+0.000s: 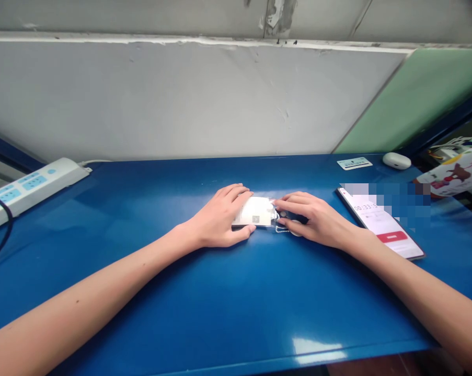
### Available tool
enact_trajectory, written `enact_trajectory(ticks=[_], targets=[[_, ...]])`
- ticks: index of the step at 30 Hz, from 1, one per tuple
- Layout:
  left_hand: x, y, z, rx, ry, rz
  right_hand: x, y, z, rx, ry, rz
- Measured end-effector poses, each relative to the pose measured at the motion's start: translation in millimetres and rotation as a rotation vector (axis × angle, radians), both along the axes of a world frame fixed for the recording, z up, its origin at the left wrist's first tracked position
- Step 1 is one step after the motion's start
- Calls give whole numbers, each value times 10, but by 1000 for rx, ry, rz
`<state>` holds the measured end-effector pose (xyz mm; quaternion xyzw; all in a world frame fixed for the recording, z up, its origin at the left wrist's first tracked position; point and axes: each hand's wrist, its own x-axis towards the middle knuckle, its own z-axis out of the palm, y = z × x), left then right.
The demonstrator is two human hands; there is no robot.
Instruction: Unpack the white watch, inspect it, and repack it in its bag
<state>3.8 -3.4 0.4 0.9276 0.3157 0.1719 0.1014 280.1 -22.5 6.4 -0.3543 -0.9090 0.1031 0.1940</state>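
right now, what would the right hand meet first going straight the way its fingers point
Most likely the white packet, directly ahead of the right hand; whether they touch is hard to tell.

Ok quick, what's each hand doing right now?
Left hand: partly open, over the white packet's left end; firm grip unclear.
Right hand: fingers curled at its right end; pinch unclear.
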Motion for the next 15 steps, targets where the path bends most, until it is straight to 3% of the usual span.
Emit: enact_trajectory(ticks=[8,15], targets=[[13,13,-36,25,-21,3,-49,-37,-30,77,-12,-52],[20,7,-34,47,-51,-17,-49,-6,-117,182,104,-61]])
